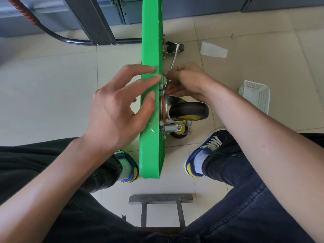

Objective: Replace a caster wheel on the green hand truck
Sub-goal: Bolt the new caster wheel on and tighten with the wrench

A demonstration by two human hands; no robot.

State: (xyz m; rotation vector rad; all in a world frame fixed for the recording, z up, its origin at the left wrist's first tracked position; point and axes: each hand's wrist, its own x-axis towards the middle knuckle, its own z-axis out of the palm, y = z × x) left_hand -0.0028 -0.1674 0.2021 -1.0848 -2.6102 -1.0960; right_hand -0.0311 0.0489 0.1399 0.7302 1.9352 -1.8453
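Left fingers [150, 79] spread on green hand truck [151, 146] | right fingers [172, 88] pinch wrench [172, 62] above caster wheel [189, 111]

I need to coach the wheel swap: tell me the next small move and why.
Probably swing the silver metal wrench to turn the fastener at the black-and-yellow caster wheel's mounting plate: the right hand grips it there, while the left hand presses on the green plastic hand truck deck, standing on edge.

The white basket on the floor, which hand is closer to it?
Right. The right hand grips the wrench on the wheel side of the green deck, the white basket's side. The left hand presses the deck's far side.
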